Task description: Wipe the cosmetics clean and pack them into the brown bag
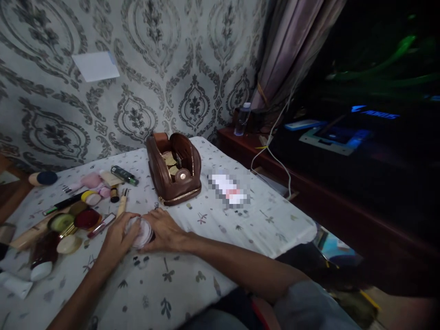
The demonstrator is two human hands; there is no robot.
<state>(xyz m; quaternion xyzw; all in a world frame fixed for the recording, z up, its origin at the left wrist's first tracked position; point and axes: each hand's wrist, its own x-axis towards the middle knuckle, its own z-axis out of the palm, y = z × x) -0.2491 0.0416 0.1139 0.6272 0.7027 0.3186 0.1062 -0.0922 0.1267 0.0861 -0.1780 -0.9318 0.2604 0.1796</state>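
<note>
A pale pinkish, round cosmetic container [142, 233] is held between both of my hands, low over the cloth. My left hand [118, 234] closes on its left side, the thumb across the top. From the right, my right hand [165, 233] wraps its fingers around the edge. What is inside the container cannot be made out. Beyond my hands stands an unzipped brown makeup bag [173, 183], with some yellowish items in it. A slim light-coloured stick [121, 204] lies just past my left fingers, and a lip gloss tube [101, 225] is to their left.
Several cosmetics lie on the left, among them a green-lidded jar [61, 223], a dark red round item [87, 219] and a white tube [16, 284]. A blurred-out item [228, 189] rests right of the bag. A water bottle [242, 120] stands on the brown cabinet [228, 137].
</note>
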